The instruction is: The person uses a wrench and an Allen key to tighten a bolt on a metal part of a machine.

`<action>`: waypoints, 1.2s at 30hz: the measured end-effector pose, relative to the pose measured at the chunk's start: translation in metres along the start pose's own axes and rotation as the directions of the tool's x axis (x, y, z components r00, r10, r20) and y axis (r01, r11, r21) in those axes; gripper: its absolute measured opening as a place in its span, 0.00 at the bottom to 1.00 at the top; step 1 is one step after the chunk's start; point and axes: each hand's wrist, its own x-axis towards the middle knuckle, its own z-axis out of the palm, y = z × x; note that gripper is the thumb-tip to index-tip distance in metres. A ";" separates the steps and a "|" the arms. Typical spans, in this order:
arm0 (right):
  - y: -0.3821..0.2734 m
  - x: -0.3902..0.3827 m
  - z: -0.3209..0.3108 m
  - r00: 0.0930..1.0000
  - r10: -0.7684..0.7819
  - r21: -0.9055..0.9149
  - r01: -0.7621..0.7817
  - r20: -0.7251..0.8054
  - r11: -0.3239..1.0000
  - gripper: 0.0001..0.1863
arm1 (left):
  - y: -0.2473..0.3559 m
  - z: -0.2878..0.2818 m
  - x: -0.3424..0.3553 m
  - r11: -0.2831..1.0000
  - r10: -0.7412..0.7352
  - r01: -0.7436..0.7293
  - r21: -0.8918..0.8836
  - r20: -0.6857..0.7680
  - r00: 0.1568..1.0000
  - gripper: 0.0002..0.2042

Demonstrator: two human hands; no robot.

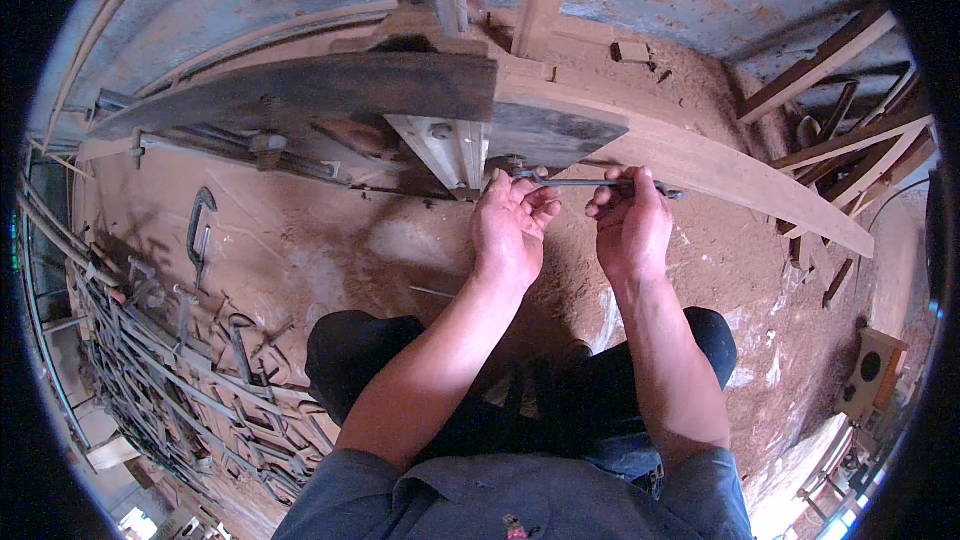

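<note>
Left hand (510, 230) and right hand (634, 230) grasp a slim metal tool (578, 182) beside a dark board (575, 134); C-clamp (197, 235) lies left, loose timber (850, 155) right.

"What is counted first?"
"One left hand (512, 225) and one right hand (634, 228) are counted."
"And what is held?"
"One slender wrench (575, 182) is held."
"Can anything else be counted?"
"One C-clamp (193, 230) is seen apart; the tangled, heaped clamps (240, 345) cannot be exactly counted."

no legible text, no readable signs
</note>
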 end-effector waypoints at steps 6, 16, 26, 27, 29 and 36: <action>0.029 0.026 -0.019 0.963 0.268 0.218 -0.254 -0.039 0.942 0.15 | -0.004 -0.005 0.004 0.990 0.105 -0.103 0.097 -0.022 0.994 0.13; 0.047 0.048 -0.032 0.892 0.451 0.284 -0.436 0.015 0.854 0.16 | -0.009 -0.001 0.006 0.981 0.170 -0.163 0.100 -0.061 0.984 0.09; 0.039 0.048 -0.025 0.899 0.437 0.284 -0.411 -0.030 0.866 0.17 | -0.011 0.002 0.007 0.975 0.208 -0.204 0.083 -0.048 0.977 0.07; 0.037 0.048 -0.023 0.890 0.455 0.289 -0.427 -0.032 0.857 0.17 | -0.010 0.004 0.006 0.976 0.205 -0.201 0.081 -0.055 0.977 0.07; 0.036 0.033 -0.015 0.955 0.293 0.255 -0.273 -0.043 0.928 0.17 | -0.006 0.005 0.003 0.981 0.185 -0.181 0.073 -0.054 0.981 0.08; 0.009 -0.022 0.019 0.781 -0.443 -0.428 0.616 0.441 0.661 0.07 | -0.014 -0.004 0.014 0.999 0.040 -0.039 -0.015 0.078 0.996 0.12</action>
